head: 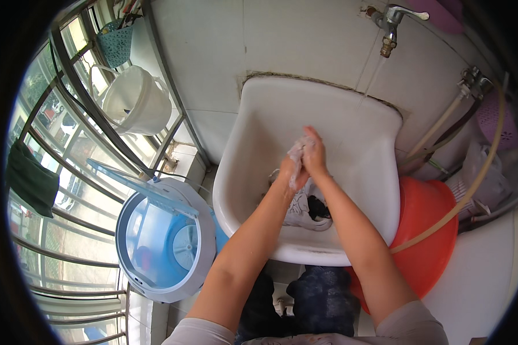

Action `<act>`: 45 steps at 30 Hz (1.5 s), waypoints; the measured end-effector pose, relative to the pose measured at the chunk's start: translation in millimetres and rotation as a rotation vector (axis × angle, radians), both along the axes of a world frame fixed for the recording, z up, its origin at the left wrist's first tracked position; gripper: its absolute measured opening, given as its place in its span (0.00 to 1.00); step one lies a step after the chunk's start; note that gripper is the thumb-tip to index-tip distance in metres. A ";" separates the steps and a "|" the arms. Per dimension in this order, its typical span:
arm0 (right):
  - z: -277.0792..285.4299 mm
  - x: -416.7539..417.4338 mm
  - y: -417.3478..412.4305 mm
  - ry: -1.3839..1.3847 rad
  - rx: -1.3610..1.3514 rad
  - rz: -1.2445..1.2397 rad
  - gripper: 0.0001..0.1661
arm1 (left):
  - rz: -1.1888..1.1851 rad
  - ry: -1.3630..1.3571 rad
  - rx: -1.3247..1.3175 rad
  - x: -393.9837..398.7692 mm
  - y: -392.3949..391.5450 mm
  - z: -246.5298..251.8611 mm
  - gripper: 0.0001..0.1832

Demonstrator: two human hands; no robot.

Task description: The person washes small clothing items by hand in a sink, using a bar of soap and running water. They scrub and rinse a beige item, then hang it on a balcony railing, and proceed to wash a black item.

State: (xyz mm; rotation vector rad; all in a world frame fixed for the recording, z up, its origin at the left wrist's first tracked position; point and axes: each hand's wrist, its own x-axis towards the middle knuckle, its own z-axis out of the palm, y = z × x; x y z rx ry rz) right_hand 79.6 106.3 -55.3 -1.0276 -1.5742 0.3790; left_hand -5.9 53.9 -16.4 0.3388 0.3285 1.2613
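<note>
My left hand [294, 168] and my right hand [315, 157] press together over the middle of a white ceramic sink [367, 142]. Whitish, wet stuff [300, 148] covers the fingers of the left hand and shows between the palms; whether it is lather or a thin cloth I cannot tell. Below the hands, on the sink bottom, lies a white shoe [300, 211] with a dark opening, partly covered by my forearms. Part of another light-coloured item [273, 176] shows beside the left wrist. From the metal tap [389, 36] on the wall runs a thin stream of water [373, 82].
Left of the sink stands a small blue-and-white washing tub [164, 241], its clear lid [142, 185] raised. A white bucket [138, 101] and a teal basket [115, 43] hang by the barred window. A red basin [427, 233] and a beige hose [470, 198] are at the right.
</note>
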 end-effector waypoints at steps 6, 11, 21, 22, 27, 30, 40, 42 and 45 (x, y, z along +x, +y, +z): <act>26.3 -45.7 -60.2 -0.187 0.100 0.189 0.26 | 0.039 -0.256 -0.076 -26.6 5.7 -27.5 0.16; 9.8 17.9 16.9 0.250 -0.214 -0.056 0.26 | -0.057 0.111 0.052 10.3 14.0 -21.5 0.13; 32.2 26.9 -10.9 1.095 -0.741 0.378 0.15 | 0.039 0.155 -0.164 21.5 19.9 -23.2 0.15; 32.4 25.0 -11.5 1.136 -0.686 0.220 0.13 | -0.086 -0.014 -0.188 24.2 23.9 -16.4 0.16; 21.5 15.0 -38.3 0.181 -0.231 -0.012 0.15 | 0.066 -0.380 -0.173 48.2 47.4 -39.8 0.17; 22.6 28.8 -28.2 0.209 -0.296 0.002 0.18 | 0.008 -0.621 -0.174 64.8 42.1 -56.3 0.14; 17.9 55.8 -20.7 0.353 -0.539 -0.060 0.21 | 0.020 -0.034 -0.086 69.0 36.4 -48.8 0.15; 14.3 63.5 -15.0 0.590 -0.559 -0.109 0.21 | -0.043 0.291 -0.045 86.3 24.0 -27.5 0.18; -34.7 51.2 -21.3 0.152 -0.183 -0.190 0.21 | -0.063 0.110 -0.006 83.4 39.7 -47.5 0.20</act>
